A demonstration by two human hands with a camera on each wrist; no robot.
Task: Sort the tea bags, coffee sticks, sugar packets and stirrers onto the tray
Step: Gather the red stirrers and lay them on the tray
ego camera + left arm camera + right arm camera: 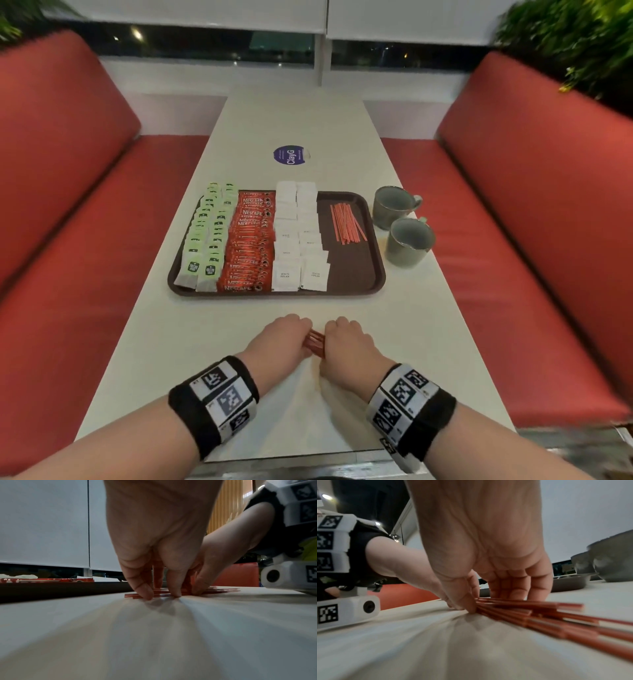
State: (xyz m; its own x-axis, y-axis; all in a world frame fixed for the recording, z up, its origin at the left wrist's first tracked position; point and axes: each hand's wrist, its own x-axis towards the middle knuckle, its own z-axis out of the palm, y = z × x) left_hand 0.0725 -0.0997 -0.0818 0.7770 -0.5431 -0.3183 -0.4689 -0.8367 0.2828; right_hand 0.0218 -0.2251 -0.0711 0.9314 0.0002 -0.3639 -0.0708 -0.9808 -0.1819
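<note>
**Gathering the last loose stirrers at the near edge of the tabletop**

Nearest the viewer, the left hand (281,337) and right hand (346,342) meet over a small bundle of thin red plastic stirrers (315,342) lying on the pale tabletop (428,342). Each grip is pinched onto the bundle, fingertips (147,593) pressed down at its sides, apparently to square the sticks together so they lift as one. The right wrist view shows the ends still fanned out. Just beyond lies the dark brown rectangular plastic tray (356,274), filled in columns: green-and-white tea bags (209,236) at left, red coffee sticks (248,240), white sugar packets (299,236), then a sorted pile of red stirrers (346,224) at right, the likely destination. Beside the tray's right rim stand two grey-green ceramic mugs (404,226).
</note>
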